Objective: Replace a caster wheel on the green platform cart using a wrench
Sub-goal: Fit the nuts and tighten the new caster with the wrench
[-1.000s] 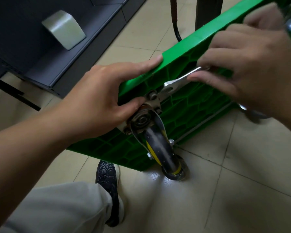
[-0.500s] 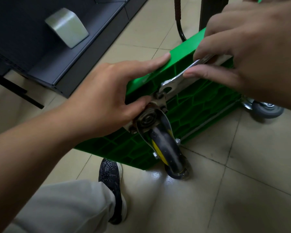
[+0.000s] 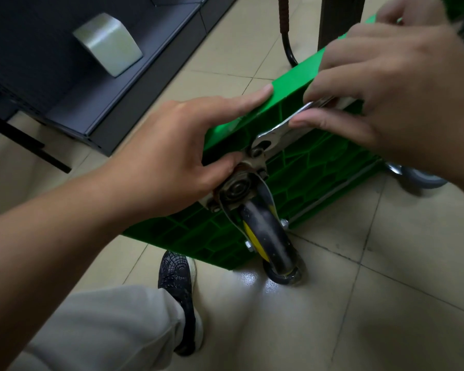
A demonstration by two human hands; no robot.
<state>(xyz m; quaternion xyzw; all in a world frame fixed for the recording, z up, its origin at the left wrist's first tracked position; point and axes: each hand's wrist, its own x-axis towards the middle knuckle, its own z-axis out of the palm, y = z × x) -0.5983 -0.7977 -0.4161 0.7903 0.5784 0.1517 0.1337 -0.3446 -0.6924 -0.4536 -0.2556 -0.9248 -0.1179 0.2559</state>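
Note:
The green platform cart (image 3: 300, 167) stands tipped on its edge, ribbed underside facing me. A caster wheel (image 3: 268, 236), black with a yellow hub, is bolted at its near corner and touches the floor. My left hand (image 3: 177, 153) grips the cart's corner, fingers over the top edge and thumb against the caster's mounting plate (image 3: 252, 159). My right hand (image 3: 386, 84) pinches the handle of a flat silver wrench (image 3: 279, 131). The wrench's open jaw sits at a bolt (image 3: 257, 152) on the plate.
A second grey caster (image 3: 418, 178) shows at the right behind my right wrist. A dark cabinet (image 3: 91, 76) with a metal block on it stands at the left. A dark post and a cable rise behind the cart. My shoe (image 3: 177, 277) rests on the tiled floor.
My right hand has swung the wrench handle up and toward the cart's top edge, then eased back slightly. My left hand keeps the same grip on the corner.

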